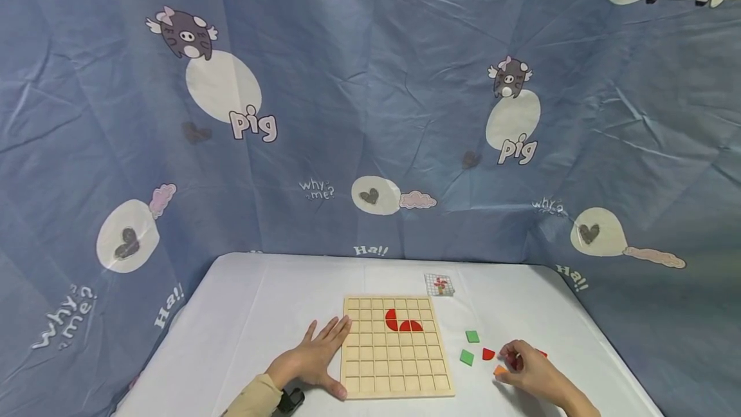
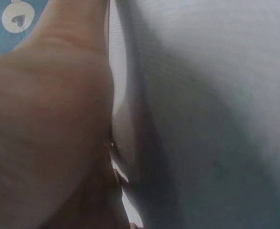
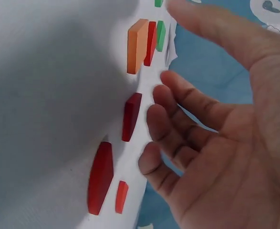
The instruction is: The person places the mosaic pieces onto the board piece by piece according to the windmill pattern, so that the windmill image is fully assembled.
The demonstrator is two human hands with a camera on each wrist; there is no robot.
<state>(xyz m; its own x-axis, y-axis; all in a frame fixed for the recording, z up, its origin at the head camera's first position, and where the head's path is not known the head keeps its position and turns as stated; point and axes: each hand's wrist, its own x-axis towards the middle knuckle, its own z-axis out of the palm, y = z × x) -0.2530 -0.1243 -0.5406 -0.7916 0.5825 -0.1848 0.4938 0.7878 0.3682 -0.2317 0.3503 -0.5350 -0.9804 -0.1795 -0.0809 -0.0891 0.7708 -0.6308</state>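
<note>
The person's left hand (image 1: 315,358) lies w/ fingers straight and spread on the table (image 1: 289,288); fingertips and thumb touch the left edge of the wooden board (image 1: 370,354). The board is flat, w/ many small squares. In its upper part are four red quarter-circle pcs (image 1: 404,326), each in its own square: one in the 2nd row from the top, three in the row below.

The right hand (image 1: 532,375) is above the table, to the right of the board. Its fingers are loosely bent, thumb apart, and the right wrist view shows no pc. btw. them. The orange pc. (image 3: 136,47) lies near the thumb; whether they touch, I can't tell. Close by are a loose red pc. (image 1: 489,354), two green squares (image 1: 467,358) and more red pcs (image 3: 101,179) under or beside the hand.

Beyond the board's top right corner lies a small picture card (image 1: 440,285) w/ a grid.
</note>
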